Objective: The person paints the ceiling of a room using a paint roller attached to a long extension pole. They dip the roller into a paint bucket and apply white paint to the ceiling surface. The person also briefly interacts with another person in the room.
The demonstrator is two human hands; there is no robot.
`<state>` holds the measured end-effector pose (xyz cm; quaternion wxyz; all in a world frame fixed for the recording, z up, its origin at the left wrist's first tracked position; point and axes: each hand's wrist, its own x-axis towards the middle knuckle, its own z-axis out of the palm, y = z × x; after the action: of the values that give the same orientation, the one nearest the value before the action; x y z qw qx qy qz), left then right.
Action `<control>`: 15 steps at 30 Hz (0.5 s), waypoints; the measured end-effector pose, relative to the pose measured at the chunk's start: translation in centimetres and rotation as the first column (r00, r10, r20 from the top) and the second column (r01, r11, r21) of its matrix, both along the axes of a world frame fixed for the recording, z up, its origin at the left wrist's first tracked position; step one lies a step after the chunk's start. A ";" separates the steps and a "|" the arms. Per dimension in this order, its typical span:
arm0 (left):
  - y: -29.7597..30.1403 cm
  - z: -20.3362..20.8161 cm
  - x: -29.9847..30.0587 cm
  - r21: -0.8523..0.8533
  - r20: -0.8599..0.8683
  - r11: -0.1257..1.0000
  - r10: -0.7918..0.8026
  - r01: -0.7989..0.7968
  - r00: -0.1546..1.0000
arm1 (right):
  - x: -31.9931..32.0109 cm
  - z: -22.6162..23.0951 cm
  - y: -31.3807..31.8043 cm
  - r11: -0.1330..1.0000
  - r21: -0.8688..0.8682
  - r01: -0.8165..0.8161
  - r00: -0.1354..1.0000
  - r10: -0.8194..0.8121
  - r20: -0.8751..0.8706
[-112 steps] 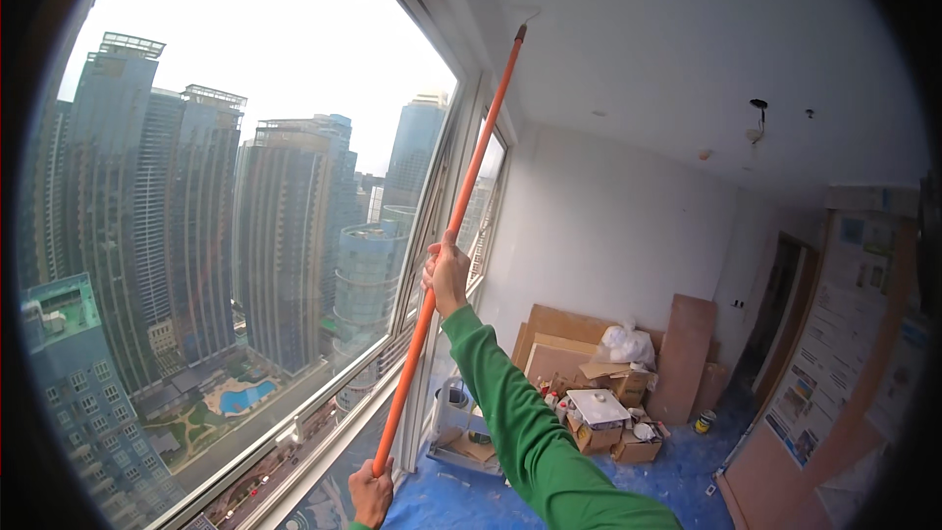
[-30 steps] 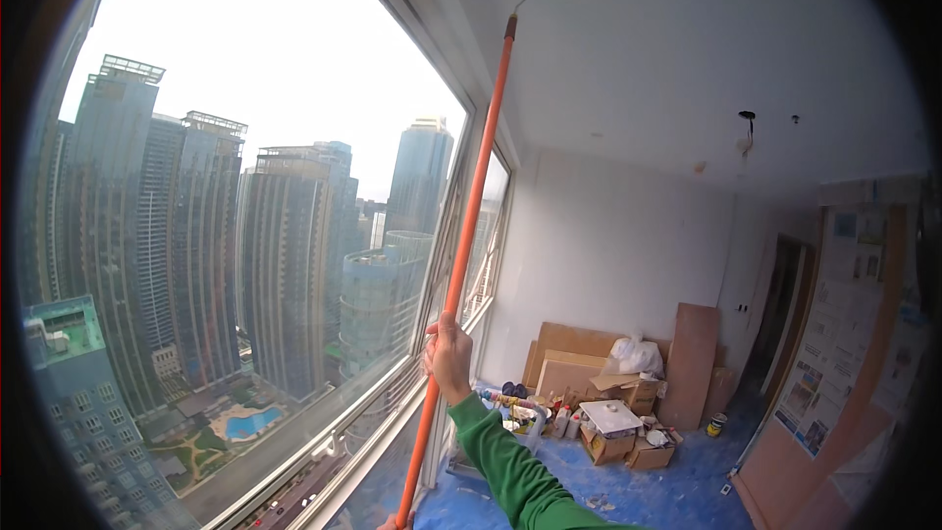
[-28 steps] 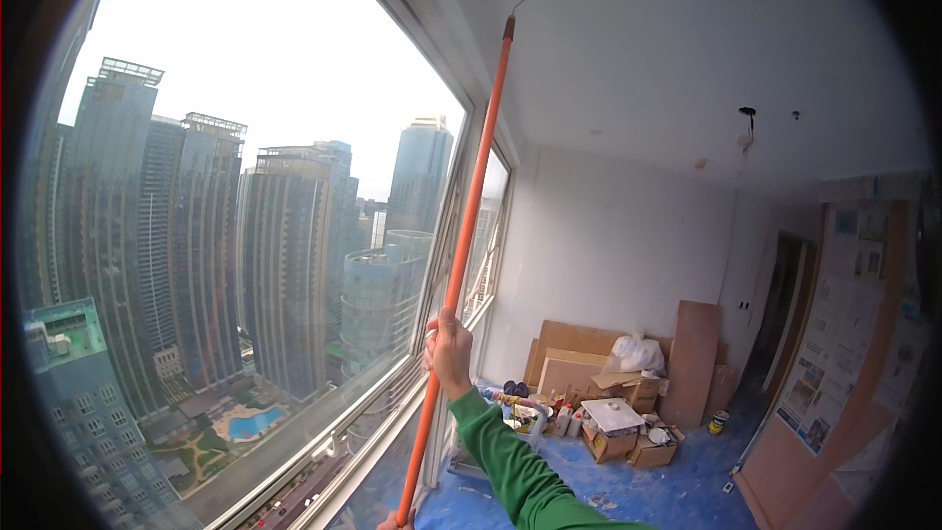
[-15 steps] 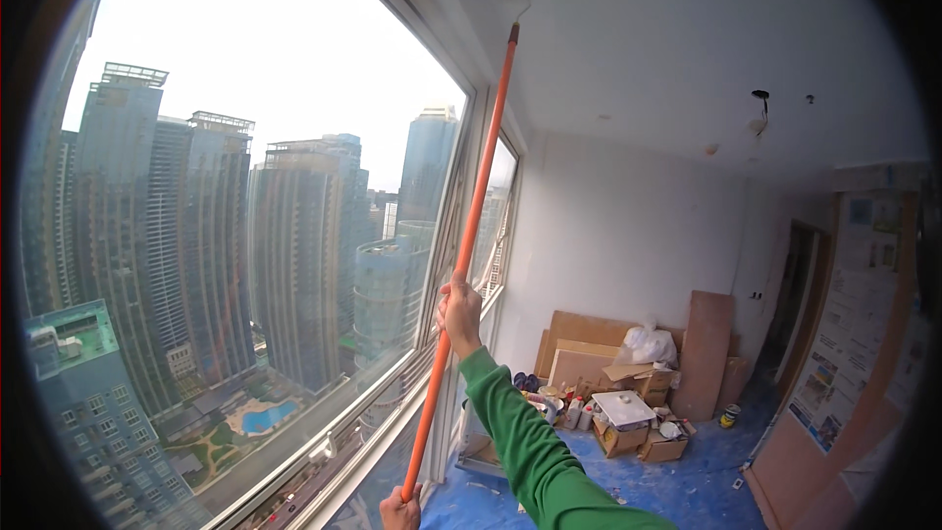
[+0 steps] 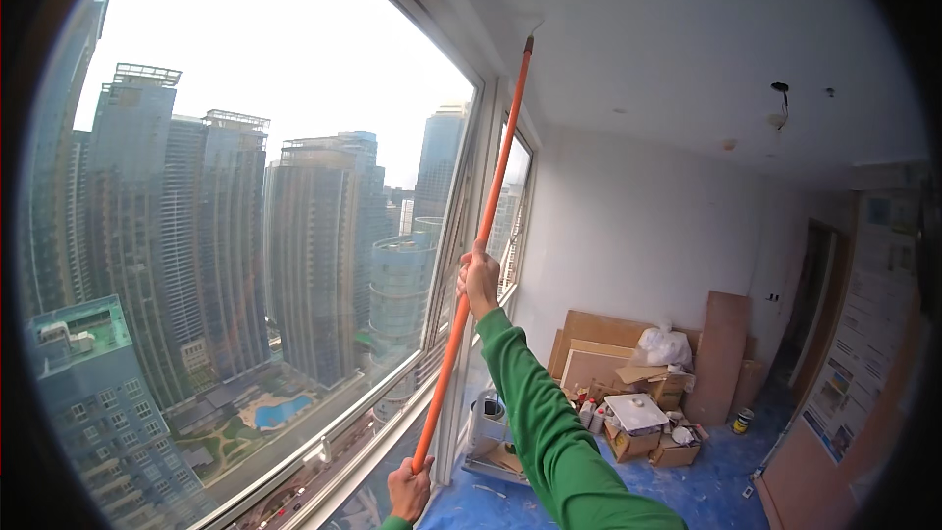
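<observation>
The floor (image 5: 706, 493) is showing a blue, pale-scuffed surface. On it 2 small cardboard boxes (image 5: 675, 454) are sitting beside white bottles (image 5: 597, 420), a tall reddish-brown board (image 5: 717, 358) is standing upright, and a yellow-and-black can (image 5: 743, 421) is resting near the board.

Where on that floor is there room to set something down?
Probably the scuffed blue floor between the green sleeve, cardboard boxes and pinkish panel at right. It's crowded along the far wall: boxes, bottles, a plastic bag and leaning boards.
</observation>
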<state>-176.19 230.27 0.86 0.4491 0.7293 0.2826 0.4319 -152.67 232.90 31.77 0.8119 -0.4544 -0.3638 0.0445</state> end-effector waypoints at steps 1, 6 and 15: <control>0.2 0.2 0.6 0.017 -0.004 1.000 0.006 -0.006 1.000 | 0.7 0.4 0.1 1.000 0.001 -0.010 1.000 0.010 -0.001; 0.7 2.0 2.6 0.062 -0.029 0.998 0.025 -0.023 0.999 | 3.9 1.8 0.8 0.999 0.016 -0.044 0.998 0.045 -0.037; 1.4 1.7 1.3 0.059 0.028 0.991 0.123 -0.124 0.992 | 0.8 2.3 1.0 0.996 0.037 -0.080 0.997 0.080 0.003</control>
<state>-174.94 231.69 2.54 0.4027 0.7183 0.3088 0.4760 -151.89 233.93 34.05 0.8175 -0.4242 -0.3832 0.0696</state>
